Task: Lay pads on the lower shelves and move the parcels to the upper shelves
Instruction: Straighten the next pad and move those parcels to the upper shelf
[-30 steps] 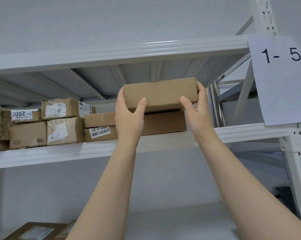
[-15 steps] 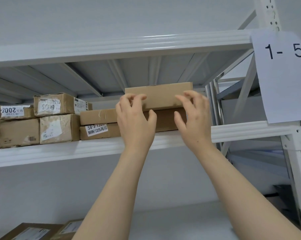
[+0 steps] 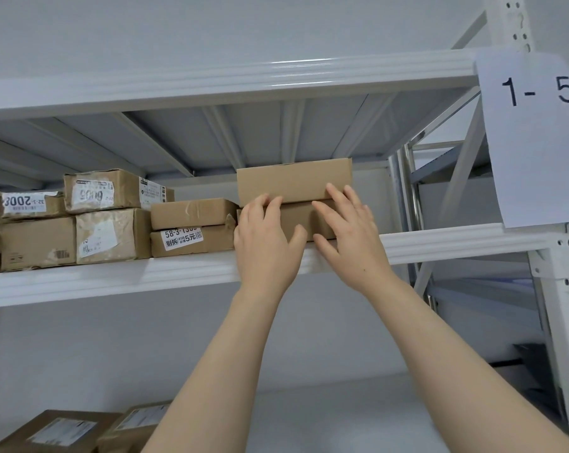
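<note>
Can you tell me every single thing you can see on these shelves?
plain box: 1, brown, upper shelf, on top of another box
box underneath: 1, brown, upper shelf, partly behind the hands
labelled boxes: at least 6, brown, stacked on upper shelf, left
lower boxes: 2, brown, lower shelf, bottom left
paper sign: 1, white, reads 1- 5, right side
shelf rack: 1, white metal
left hand: 1, open, fingers against the stacked boxes
right hand: 1, open, fingers against the plain box

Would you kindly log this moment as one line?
top parcel on lower parcel | upper shelf | left hand open | right hand open
</note>
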